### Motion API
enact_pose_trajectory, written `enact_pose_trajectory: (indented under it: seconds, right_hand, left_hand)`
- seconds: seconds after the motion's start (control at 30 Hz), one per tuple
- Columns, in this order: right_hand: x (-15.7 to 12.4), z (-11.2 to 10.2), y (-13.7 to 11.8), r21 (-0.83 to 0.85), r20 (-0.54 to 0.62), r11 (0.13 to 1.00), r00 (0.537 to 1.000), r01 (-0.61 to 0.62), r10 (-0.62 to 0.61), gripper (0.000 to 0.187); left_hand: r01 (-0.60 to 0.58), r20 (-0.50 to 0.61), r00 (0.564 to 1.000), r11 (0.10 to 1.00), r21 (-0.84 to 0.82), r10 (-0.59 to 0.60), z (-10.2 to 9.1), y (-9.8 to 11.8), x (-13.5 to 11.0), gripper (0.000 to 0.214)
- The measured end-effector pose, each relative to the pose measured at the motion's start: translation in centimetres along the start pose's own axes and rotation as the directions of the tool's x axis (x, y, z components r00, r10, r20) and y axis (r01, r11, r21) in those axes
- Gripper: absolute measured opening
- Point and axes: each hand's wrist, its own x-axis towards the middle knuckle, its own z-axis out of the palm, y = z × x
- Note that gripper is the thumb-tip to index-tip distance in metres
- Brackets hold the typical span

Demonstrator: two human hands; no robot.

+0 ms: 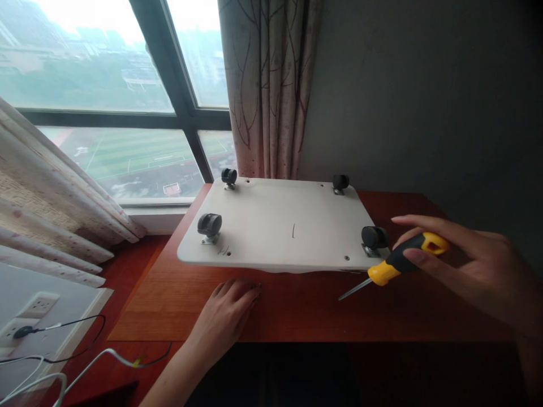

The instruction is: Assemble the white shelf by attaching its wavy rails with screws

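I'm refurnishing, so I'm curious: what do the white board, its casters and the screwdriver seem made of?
White board: smooth, even surface, perhaps coated wood.
Casters: dull, dark wheels suggest plastic; silvery plates, metal.
Screwdriver: gleaming shaft, likely metal; glossy yellow-and-black handle, probably plastic, possibly rubbery where black.

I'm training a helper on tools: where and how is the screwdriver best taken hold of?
The screwdriver is likely best gripped around its thick black-and-yellow handle, coming from the right, as the right hand does. It slants with its thin metal shaft pointing down-left, so the handle's end faces right.
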Motion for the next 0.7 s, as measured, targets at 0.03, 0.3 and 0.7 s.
enact_pose_trajectory:
  seconds: [0.03, 0.3, 0.7]
  right_hand:
    - [0.0, 0.0, 0.0, 0.005, 0.0, 1.0, 1.0, 0.009, -0.009, 0.037]
    - [-0.2, 0.3, -0.1, 0.06, 0.043, 0.998, 0.999, 0.031, -0.033, 0.04]
    - [-0.4, 0.6, 0.1, 0.065, 0.052, 0.997, 0.997, 0.051, -0.054, 0.04]
  left_hand:
    - [-0.008, 0.014, 1.0, 1.0, 0.004, 0.008, -0.1, 0.1, 0.2, 0.031]
    - [-0.056, 0.074, 0.996, 0.998, 0.035, 0.053, 0.0, 0.6, 1.3, 0.029]
    - [-0.066, 0.056, 0.996, 0.998, -0.021, 0.067, 0.8, 1.8, 2.1, 0.027]
